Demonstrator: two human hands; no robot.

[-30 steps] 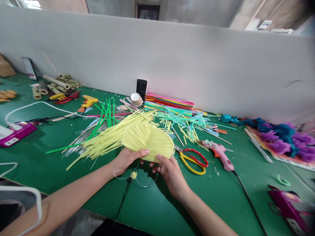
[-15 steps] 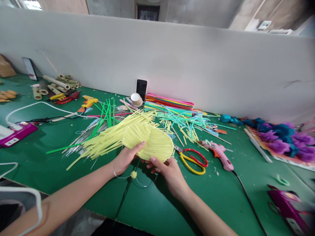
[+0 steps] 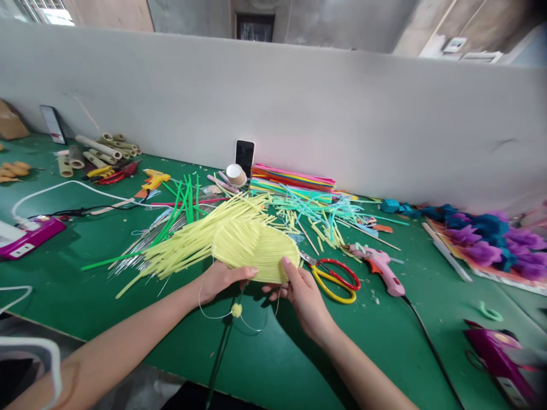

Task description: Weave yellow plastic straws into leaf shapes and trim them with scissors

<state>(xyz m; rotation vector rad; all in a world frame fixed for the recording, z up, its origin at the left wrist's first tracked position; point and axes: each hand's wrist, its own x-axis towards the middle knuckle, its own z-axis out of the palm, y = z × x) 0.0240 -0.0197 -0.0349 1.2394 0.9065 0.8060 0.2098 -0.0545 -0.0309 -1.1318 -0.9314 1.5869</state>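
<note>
Between my hands is a yellow pipe-cleaner petal piece, two rounded lobes of closely laid strands. My left hand is closed on its lower left edge, thumb on top and fingers hidden underneath. At the lower right edge, my right hand pinches it with the thumb on the face and fingers behind. Below hangs a small yellow pompom on a thin wire loop, beside a dark green stem. Yellow pipe cleaners lie in a heap behind the piece.
Red-and-yellow scissors and a pink glue gun with a cord lie to the right. Teal pipe cleaners, a phone and a paper cup are behind. Purple power strips stand at both sides.
My right thumb has moved up and right along the petal piece's edge. My left thumb has shifted lower, and the pompom hangs slightly lower and farther right.
</note>
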